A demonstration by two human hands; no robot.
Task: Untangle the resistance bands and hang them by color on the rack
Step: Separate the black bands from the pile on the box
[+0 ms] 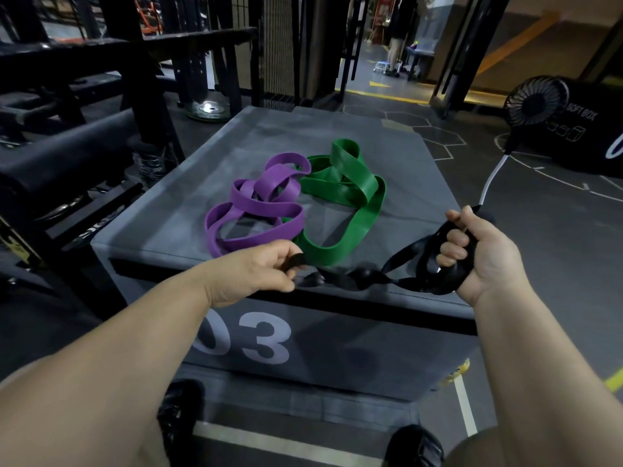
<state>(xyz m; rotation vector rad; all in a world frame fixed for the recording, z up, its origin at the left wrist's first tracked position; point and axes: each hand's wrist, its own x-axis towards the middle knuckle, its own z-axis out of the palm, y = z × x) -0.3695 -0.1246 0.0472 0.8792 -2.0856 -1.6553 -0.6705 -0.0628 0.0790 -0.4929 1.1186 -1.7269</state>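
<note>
There were three resistance bands, namely one purple band [263, 210], one green band [354, 183] and one black band [367, 276], plus two hands, a left hand [256, 271] and a right hand [482, 251], one grey box [421, 203], one fan [536, 102] and two shoes [178, 412].

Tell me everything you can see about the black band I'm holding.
The black band is a flat, slightly shiny strip that looks like rubber. It stretches between both hands over the near edge of the grey box. The left hand pinches one end; the right hand grips several gathered loops. Midway it is twisted into a tight bunch.
</note>
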